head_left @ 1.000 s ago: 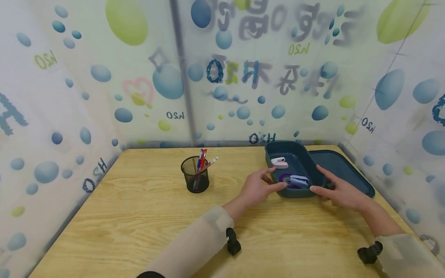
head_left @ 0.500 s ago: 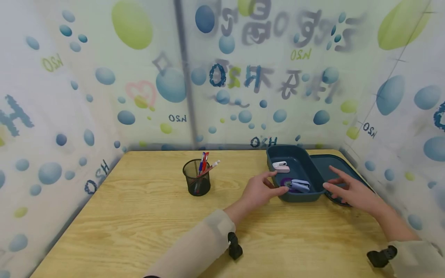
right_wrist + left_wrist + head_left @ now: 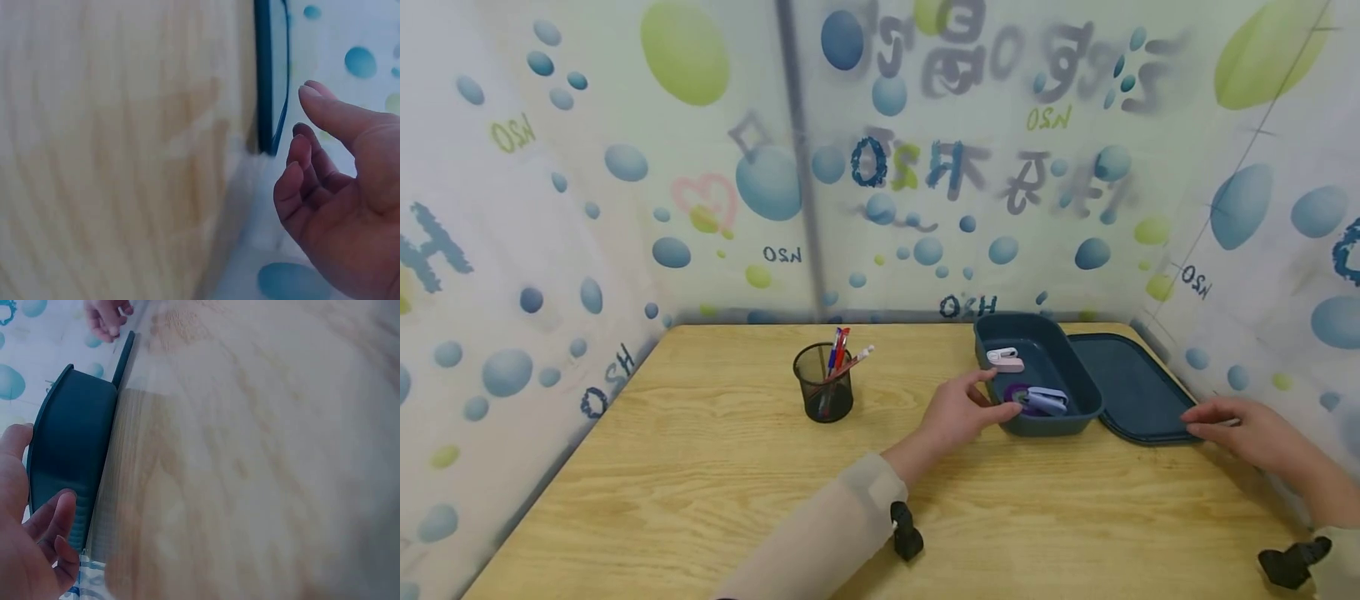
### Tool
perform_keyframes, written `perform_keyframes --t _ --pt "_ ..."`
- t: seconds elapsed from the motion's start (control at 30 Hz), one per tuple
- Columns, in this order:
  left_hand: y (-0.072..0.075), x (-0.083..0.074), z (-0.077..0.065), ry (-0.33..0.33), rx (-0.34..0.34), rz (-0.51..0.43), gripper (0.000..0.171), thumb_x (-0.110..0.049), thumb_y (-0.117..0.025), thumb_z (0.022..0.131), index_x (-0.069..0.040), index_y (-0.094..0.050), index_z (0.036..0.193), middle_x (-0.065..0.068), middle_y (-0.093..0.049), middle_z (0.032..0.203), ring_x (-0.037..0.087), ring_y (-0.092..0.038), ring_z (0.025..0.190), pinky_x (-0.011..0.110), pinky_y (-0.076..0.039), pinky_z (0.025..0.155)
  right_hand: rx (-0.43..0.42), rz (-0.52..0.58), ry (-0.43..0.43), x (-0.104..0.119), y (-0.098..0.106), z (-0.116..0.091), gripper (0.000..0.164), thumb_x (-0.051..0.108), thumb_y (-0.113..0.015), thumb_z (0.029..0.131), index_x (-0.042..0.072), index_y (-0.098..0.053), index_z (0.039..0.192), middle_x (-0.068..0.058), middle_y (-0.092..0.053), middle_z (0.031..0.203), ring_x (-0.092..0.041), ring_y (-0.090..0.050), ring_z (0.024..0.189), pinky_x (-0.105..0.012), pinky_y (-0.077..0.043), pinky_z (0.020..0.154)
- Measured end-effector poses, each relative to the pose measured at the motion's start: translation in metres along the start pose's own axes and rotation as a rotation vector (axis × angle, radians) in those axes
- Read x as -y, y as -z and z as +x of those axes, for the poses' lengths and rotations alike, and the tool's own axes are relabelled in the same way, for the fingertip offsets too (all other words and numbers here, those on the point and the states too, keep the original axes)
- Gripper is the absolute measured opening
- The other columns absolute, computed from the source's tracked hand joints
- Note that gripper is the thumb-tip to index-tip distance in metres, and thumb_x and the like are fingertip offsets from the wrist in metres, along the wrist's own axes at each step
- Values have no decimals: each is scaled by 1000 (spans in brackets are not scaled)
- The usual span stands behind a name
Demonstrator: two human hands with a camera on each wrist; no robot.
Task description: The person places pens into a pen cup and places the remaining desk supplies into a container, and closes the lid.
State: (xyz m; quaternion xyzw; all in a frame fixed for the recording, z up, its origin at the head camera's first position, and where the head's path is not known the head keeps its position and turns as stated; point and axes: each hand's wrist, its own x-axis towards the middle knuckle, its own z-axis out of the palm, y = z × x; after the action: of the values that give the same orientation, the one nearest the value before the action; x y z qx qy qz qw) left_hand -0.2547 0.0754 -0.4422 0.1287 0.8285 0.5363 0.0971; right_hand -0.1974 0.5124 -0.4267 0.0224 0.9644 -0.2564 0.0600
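Note:
A dark teal open box [image 3: 1052, 427] stands at the table's right side. Inside it lie a small white-and-pink stapler-like item [image 3: 1006, 361], a lavender stapler [image 3: 1047, 401] and a purple ring-shaped item [image 3: 1017, 392], partly hidden. My left hand [image 3: 953, 412] touches the box's left side near its front corner, thumb and fingers loosely bent. The matching flat lid [image 3: 1138, 396] lies right of the box, its left edge hidden behind the box. Beside the lid's front right corner is my right hand [image 3: 1255, 429], holding nothing; in the right wrist view its loosely curled fingers are apart from the lid [image 3: 265, 81].
A black mesh pen cup [image 3: 826, 402] with several pens and a pencil stands left of the box on the wooden table [image 3: 700, 467]. Patterned curtain walls [image 3: 700, 275] border the table at the back and sides.
My right hand has let go of the box's right side and moved right, past the lid to its far corner. My left hand has stayed at the box.

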Motion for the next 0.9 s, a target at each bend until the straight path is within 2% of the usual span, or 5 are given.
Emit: perform_keyframes --t 0.1,0.23,0.37,0.9 --pt "0 0 0 5 -4 -1 70 -51 -90 91 -31 -65 153 -5 -70 101 16 -66 85 31 -58 71 1 -1 -37 -11 -3 1 43 28 -70 109 -9 -70 130 -31 -68 123 -34 -65 99 -35 -52 72" --pt "-1 2 1 -1 1 -12 71 -50 -90 91 -30 -65 154 -5 -71 100 16 -65 85 31 -57 71 22 3 -65 -21 -7 2 45 30 -74 105 -10 -70 128 -25 -69 114 -22 -59 92 -35 -51 72" --pt "-1 3 2 -15 10 -17 71 -49 -90 91 -29 -64 154 -5 -71 99 15 -65 84 30 -57 70 27 -4 -74 -26 -10 2 47 32 -77 103 -9 -71 125 -21 -69 111 -22 -58 92 -35 -50 74" --pt "-1 2 2 -10 8 -11 70 -50 -90 91 -32 -64 154 -4 -70 97 15 -64 81 30 -56 67 -65 -48 1 -25 -17 0 29 29 -77 103 0 -77 108 -10 -74 102 -15 -59 89 -30 -47 71"
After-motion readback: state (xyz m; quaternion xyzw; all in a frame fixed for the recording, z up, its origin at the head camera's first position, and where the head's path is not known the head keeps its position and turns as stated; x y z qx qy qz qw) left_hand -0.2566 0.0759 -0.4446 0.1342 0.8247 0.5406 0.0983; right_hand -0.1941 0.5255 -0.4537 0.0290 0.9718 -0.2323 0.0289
